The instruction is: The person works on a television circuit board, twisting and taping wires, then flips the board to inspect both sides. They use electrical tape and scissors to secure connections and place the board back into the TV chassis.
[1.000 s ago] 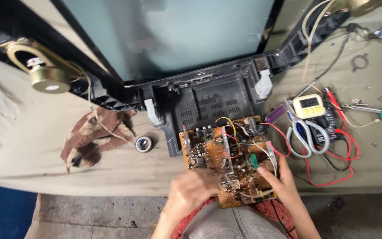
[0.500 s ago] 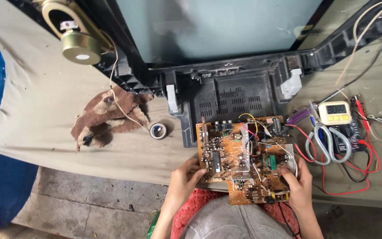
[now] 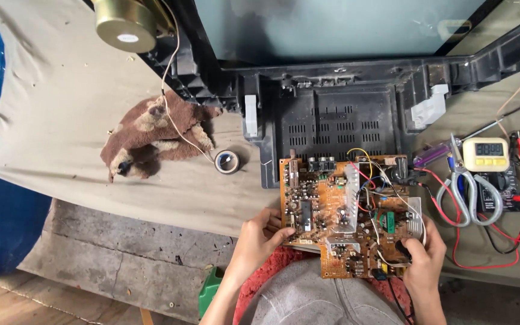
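Beige cloth covers the counter (image 3: pixel 79 90), and a bare concrete step and a strip of blue show below its near edge. Only 1 view is given, the head camera looking straight down.

At the far side a television (image 3: pixel 344 36) lies with its black plastic frame toward the person. A brass-coloured speaker (image 3: pixel 124 25) sits at the top left, its thin wire trailing over a brown rag (image 3: pixel 148 135) toward a small roll of tape (image 3: pixel 227 161). On the right lie scissors (image 3: pixel 472 195), a small meter (image 3: pixel 484 154) and loose red leads (image 3: pixel 513 241).

An orange circuit board (image 3: pixel 338 210) juts past the counter edge over the person's lap, with wires running from it back toward the frame. The left hand (image 3: pixel 259 235) pinches the board's left edge, fingers curled over it. The right hand (image 3: pixel 424 256) is closed round the lower right corner, thumb on top.

Those wires look short: pulled further toward the lap, they could strain or tear loose. Gripped only at 2 edges, the board might tip and slide off
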